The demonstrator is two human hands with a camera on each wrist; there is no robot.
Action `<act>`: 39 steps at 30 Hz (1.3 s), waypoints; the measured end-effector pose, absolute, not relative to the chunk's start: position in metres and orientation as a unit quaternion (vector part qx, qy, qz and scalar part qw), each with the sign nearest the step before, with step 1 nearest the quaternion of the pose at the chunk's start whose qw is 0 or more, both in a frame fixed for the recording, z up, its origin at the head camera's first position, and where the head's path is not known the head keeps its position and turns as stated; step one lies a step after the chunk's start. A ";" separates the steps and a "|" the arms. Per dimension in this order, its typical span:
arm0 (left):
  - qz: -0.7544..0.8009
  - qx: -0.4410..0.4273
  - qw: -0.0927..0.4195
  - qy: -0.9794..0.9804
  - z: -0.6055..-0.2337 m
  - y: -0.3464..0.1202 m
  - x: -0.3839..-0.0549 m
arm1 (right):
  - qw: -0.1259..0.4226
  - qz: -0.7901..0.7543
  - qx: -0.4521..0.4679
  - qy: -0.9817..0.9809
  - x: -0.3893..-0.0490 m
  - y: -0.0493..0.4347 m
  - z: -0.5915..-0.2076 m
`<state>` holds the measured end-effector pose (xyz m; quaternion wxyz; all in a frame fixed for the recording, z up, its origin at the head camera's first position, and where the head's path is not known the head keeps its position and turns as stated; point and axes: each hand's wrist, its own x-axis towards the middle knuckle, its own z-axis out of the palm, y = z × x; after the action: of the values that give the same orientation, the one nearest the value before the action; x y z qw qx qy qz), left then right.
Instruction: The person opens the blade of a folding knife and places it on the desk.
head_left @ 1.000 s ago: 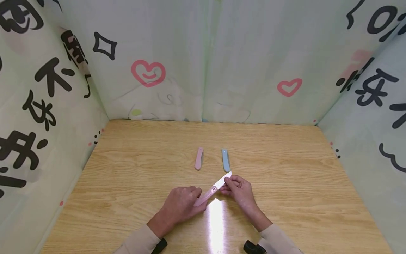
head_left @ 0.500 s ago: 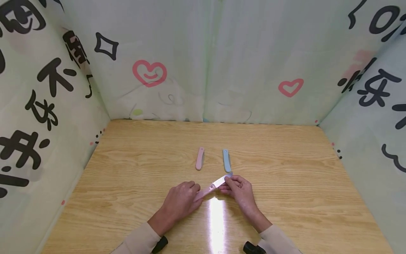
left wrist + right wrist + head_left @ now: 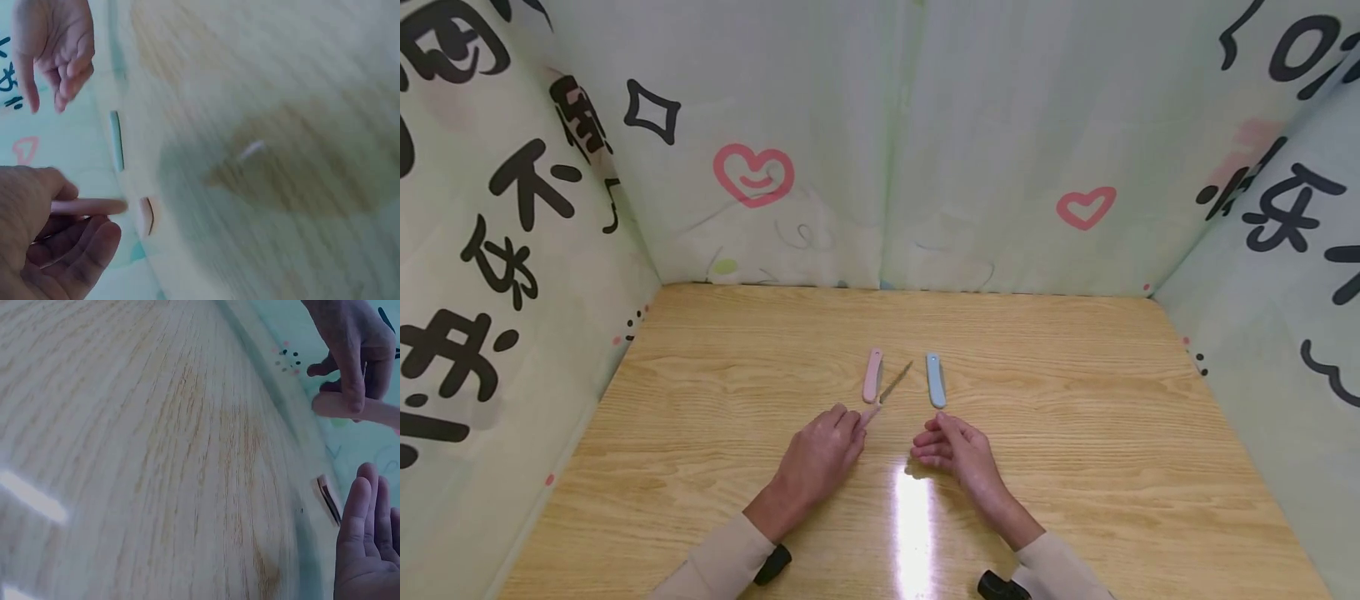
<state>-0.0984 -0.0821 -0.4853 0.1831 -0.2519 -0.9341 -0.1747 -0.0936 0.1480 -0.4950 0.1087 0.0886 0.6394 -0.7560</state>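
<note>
Thumb and fingers of my left hand (image 3: 822, 454) pinch the pink handle of a folding knife (image 3: 870, 416). Its blade is out and points away to the upper right in the head view, seen nearly edge-on. The right wrist view shows the pink handle (image 3: 369, 411) gripped between thumb and fingers. My right hand (image 3: 961, 457) is off the knife, palm turned inward, its fingers extended and holding nothing. Farther back lie a folded pink knife (image 3: 872, 377), near the held blade, and a folded light-blue knife (image 3: 936, 380), just beyond the right fingertips.
A wood-grain table (image 3: 715, 367) lies under both hands, with a bright light reflection in front of them. Pale printed curtains (image 3: 985, 150) stand along its back and both sides. Black wrist devices (image 3: 1002, 586) show at the sleeves.
The right hand has let go of the blade and its fingers have spread. The left hand has carried the open knife left and away, swinging the blade to point farther back.
</note>
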 end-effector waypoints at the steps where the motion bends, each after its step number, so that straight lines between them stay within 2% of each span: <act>1: -0.179 -0.247 0.187 -0.934 -0.485 -0.083 -0.101 | 0.116 -0.757 0.091 0.636 -0.094 0.148 -0.495; 4: -0.232 -0.220 0.158 -0.934 -0.485 -0.087 -0.109 | 0.129 -0.757 0.087 0.635 -0.094 0.149 -0.496; 9: -0.350 -0.160 0.058 -0.921 -0.485 -0.096 -0.128 | 0.133 -0.751 0.077 0.642 -0.094 0.150 -0.498; 18: -0.432 -0.099 -0.061 -0.894 -0.494 -0.105 -0.163 | 0.134 -0.723 0.051 0.676 -0.089 0.149 -0.500; 22: -0.441 -0.067 -0.080 -0.891 -0.497 -0.106 -0.176 | 0.138 -0.719 0.043 0.680 -0.088 0.149 -0.500; 30: -0.424 0.003 -0.085 -0.902 -0.495 -0.107 -0.189 | 0.155 -0.713 0.023 0.684 -0.087 0.150 -0.499; 39: -0.425 0.025 -0.082 -0.901 -0.497 -0.110 -0.194 | 0.150 -0.710 0.020 0.688 -0.088 0.149 -0.498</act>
<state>-0.1938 -0.1098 -0.4965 -0.0824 0.0246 -0.9011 -0.4250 -0.0883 0.1493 -0.4978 0.1497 0.0202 0.6880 -0.7098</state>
